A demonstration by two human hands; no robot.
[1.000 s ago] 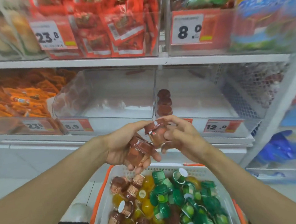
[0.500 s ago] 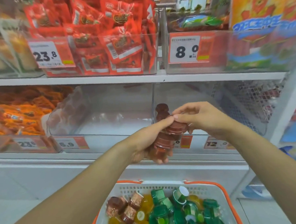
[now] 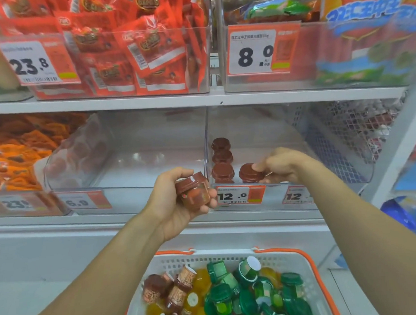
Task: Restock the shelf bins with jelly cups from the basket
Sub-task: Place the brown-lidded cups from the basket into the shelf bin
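Brown jelly cup pinched at its lid by right hand, sitting inside the clear bin beside a row of three brown cups along the bin's left wall. Left hand curled around more brown cups, held in front of the shelf edge. Basket below: brown, yellow, green cups mixed.

Left hand gripped a brown jelly cup before the shelf edge. Right hand pinched another brown cup inside the clear right bin, beside a row of three brown cups. White, orange-rimmed basket below held brown, yellow and green cups.
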